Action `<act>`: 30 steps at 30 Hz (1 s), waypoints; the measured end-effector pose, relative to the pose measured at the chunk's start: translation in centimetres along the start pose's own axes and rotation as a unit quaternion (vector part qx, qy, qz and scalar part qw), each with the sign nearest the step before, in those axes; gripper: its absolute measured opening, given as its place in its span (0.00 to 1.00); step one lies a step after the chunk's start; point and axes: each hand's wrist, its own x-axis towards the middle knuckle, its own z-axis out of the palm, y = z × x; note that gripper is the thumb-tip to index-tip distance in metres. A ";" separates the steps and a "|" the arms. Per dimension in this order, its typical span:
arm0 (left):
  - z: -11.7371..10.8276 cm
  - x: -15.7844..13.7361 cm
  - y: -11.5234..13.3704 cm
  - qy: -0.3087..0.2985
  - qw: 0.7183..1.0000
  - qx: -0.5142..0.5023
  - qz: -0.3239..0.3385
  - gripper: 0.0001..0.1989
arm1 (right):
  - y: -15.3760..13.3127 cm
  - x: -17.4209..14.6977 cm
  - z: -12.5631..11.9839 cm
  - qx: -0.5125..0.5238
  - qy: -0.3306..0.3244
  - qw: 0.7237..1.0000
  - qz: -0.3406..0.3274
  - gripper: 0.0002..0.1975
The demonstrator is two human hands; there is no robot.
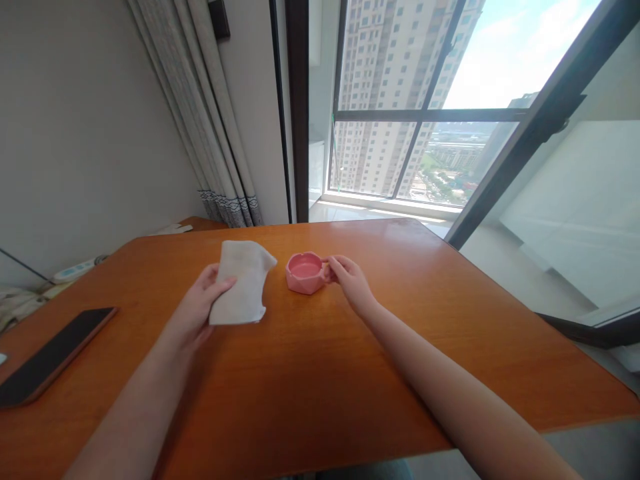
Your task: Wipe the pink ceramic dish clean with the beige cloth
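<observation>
A folded white tissue (pixel 243 283) is in my left hand (pixel 207 300), pinched at its left edge with the thumb on top. It is held up over the table, left of a small pink ashtray (pixel 306 283) with faceted sides and a notched rim. Closed on the ashtray's right side is my right hand (pixel 347 277), thumb and fingers together at the rim. The ashtray looks upright, and its inside, as far as it shows, is plain pink. Tissue and ashtray are apart by a small gap.
The brown wooden table (pixel 310 387) spans the view. A dark phone-like slab (pixel 55 353) lies at the left, with a white power strip (pixel 77 269) beyond the left edge. Behind are a grey curtain (pixel 215 133) and a large window (pixel 380 153).
</observation>
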 end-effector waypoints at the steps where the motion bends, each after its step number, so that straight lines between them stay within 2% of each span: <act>1: 2.2 -0.1 0.4 -0.014 0.999 -0.034 -0.003 0.19 | -0.8 -0.5 0.6 0.057 -0.057 0.996 0.025 0.21; 3: 5.8 -0.1 0.9 -0.041 0.997 -0.066 0.012 0.18 | -1.9 -1.2 1.6 0.155 -0.145 0.973 0.087 0.28; 4: 7.1 0.0 0.9 -0.048 0.996 -0.067 0.020 0.18 | -2.2 -1.5 1.8 0.194 -0.164 0.960 0.119 0.31; 6: 9.0 0.6 0.3 -0.060 0.996 -0.056 0.033 0.20 | -2.6 -1.8 1.8 0.244 -0.158 0.941 0.175 0.33; 8: 9.8 1.5 -1.1 -0.070 0.995 -0.050 0.044 0.22 | -2.8 -1.7 1.3 0.246 -0.116 0.942 0.195 0.29; 10: 9.7 2.6 -3.2 -0.049 0.996 -0.043 0.061 0.20 | -3.1 -1.2 0.5 0.205 -0.027 0.968 0.144 0.24; 12: 9.0 3.7 -5.7 0.008 0.997 -0.007 0.071 0.15 | -3.3 -0.8 -0.4 0.096 0.080 0.992 0.029 0.21; 13: 8.6 4.2 -7.0 0.033 0.997 0.026 0.069 0.12 | -3.5 -0.6 -0.7 0.009 0.110 0.993 -0.036 0.20; 14: 8.2 4.7 -8.2 0.046 0.994 0.065 0.068 0.10 | -3.6 -0.6 -1.0 -0.096 0.115 0.984 -0.092 0.20; 16: 7.6 5.3 -10.2 0.037 0.990 0.116 0.078 0.10 | -3.4 -0.7 -1.3 -0.312 0.060 0.935 -0.156 0.23; 18: 7.2 5.6 -11.3 0.013 0.985 0.141 0.102 0.13 | -2.7 -1.0 -1.0 -0.469 -0.044 0.868 -0.156 0.29; 20: 7.1 5.6 -11.6 -0.006 0.976 0.177 0.128 0.17 | -1.6 -1.3 -0.4 -0.548 -0.135 0.815 -0.132 0.32; 21: 7.1 5.5 -11.6 -0.015 0.970 0.201 0.139 0.17 | -1.1 -1.3 0.0 -0.567 -0.166 0.797 -0.124 0.33; 23: 7.2 5.3 -11.4 -0.034 0.957 0.243 0.154 0.17 | -0.1 -1.0 0.6 -0.587 -0.190 0.778 -0.122 0.32; 25: 7.3 5.1 -11.1 -0.048 0.954 0.252 0.157 0.16 | 0.6 -0.5 0.9 -0.596 -0.185 0.772 -0.123 0.28; 27: 7.6 4.8 -10.8 -0.052 0.963 0.220 0.148 0.17 | 0.8 -0.1 0.9 -0.601 -0.183 0.768 -0.123 0.23; 30: 8.5 4.3 -10.6 -0.047 0.985 0.111 0.123 0.20 | 1.0 -0.4 0.9 -0.616 -0.177 0.753 -0.147 0.18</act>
